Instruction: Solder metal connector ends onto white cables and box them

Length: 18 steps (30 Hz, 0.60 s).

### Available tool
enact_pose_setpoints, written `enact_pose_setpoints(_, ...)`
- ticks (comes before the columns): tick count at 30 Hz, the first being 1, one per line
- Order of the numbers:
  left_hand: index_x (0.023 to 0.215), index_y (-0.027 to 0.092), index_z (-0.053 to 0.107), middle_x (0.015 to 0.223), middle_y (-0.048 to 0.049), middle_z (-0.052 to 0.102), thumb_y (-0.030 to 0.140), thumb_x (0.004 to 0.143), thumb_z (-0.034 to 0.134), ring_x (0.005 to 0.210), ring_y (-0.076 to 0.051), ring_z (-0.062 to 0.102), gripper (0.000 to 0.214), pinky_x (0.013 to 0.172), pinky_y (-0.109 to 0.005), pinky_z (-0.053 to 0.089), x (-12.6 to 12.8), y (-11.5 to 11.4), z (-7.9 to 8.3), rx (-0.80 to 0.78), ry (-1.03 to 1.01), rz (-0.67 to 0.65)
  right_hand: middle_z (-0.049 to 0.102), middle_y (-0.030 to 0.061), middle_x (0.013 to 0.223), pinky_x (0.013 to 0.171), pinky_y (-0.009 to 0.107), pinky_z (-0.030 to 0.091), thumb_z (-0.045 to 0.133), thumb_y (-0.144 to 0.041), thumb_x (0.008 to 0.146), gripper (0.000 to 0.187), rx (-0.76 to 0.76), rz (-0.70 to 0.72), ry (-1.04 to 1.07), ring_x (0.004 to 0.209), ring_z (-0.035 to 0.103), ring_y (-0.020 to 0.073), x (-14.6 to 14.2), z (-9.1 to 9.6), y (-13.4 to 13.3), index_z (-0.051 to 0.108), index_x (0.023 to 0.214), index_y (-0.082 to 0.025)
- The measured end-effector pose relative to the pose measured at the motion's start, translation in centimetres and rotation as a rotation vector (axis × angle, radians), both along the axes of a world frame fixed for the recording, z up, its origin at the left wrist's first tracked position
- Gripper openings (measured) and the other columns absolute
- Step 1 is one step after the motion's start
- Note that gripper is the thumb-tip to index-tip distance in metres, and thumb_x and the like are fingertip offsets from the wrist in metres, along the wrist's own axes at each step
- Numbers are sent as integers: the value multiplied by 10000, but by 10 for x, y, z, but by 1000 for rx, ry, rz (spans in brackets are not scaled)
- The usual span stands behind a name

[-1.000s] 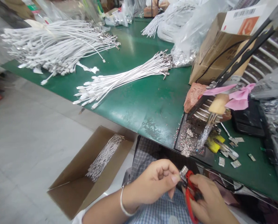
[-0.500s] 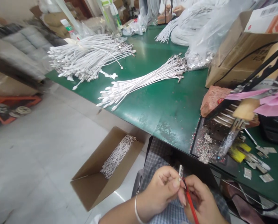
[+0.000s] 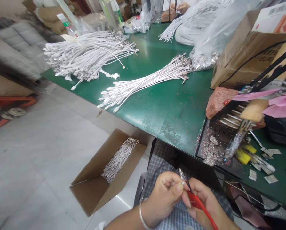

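At the lower middle, my left hand (image 3: 165,195) is closed, thumb and forefinger pinching a small silver USB-type plug (image 3: 180,173). A tiny white bit shows at the thumb tip. My right hand (image 3: 204,199) is wrapped round a red-handled tool (image 3: 200,206) with a narrow dark tip; whether it is pliers or cutters I cannot tell. The tip lies right beside the plug, between both hands. Both hands are over the lap, below the table edge. White cables (image 3: 145,81) with metal plugs lie bundled on the green table (image 3: 174,105), beyond the hands.
A larger cable pile (image 3: 85,54) lies at the back left. On the floor stands an open carton (image 3: 90,188) holding more cables. At right are a soldering iron stand (image 3: 241,134), a brick (image 3: 219,102), solder scraps, a yellow sponge (image 3: 243,156) and a cardboard box (image 3: 241,54). Another person's hands (image 3: 182,7) show far back.
The red-handled tool has turned, showing more of its handle, and its tip and the plug now lean further left. The view has shifted slightly. Both hands keep their grip.
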<state>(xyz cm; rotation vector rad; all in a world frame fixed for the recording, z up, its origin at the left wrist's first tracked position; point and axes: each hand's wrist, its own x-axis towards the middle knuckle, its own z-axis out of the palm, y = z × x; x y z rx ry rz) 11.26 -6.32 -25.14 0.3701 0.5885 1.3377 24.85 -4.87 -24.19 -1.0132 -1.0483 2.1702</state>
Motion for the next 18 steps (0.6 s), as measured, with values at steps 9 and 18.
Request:
enact_pose_setpoints(9, 857, 147, 676, 547, 18, 629, 450, 935, 738, 481, -59, 569, 320, 544, -137, 489, 4, -4, -3, 11, 84, 62, 384, -54, 661, 558, 218, 272, 717, -745, 783, 577, -10, -20, 38, 565, 315, 85, -3, -9, -7, 469, 812, -225)
enact_pose_setpoints(18, 871, 167, 633, 527, 33, 600, 502, 947, 702, 437, -60, 534, 351, 494, -133, 458, 8, -6, -9, 50, 106, 30, 326, -63, 613, 509, 229, 312, 663, -741, 801, 531, 123, -70, 104, 503, 237, 82, -6, -25, -9, 520, 857, -233)
